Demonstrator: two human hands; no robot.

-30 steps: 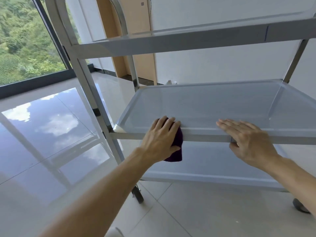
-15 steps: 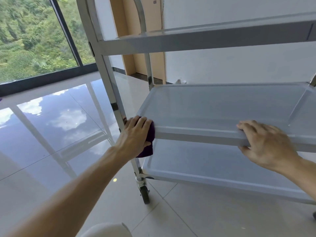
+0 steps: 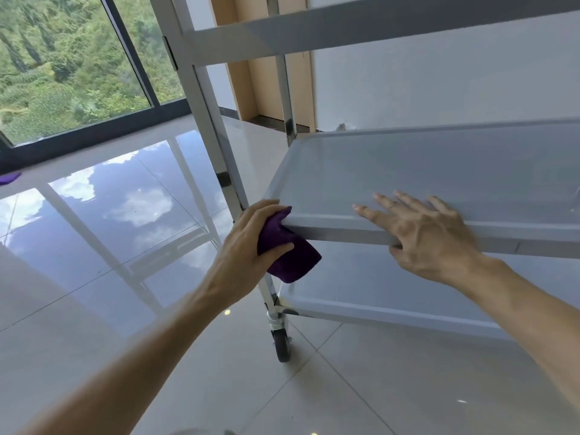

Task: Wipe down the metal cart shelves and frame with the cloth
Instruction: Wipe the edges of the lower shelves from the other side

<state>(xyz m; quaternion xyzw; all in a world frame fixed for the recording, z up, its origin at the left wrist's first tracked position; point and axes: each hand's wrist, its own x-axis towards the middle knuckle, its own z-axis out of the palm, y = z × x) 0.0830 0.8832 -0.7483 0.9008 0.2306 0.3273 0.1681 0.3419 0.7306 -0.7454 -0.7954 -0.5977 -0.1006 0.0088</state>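
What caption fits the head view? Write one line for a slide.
Left hand presses a purple cloth against the middle shelf corner of the metal cart while the right hand steadies its front edge.

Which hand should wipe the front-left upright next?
Left. The left hand already grips the purple cloth at the middle shelf corner, right beside the front-left upright. The right hand holds no cloth and rests on the shelf edge, probably steadying the cart.
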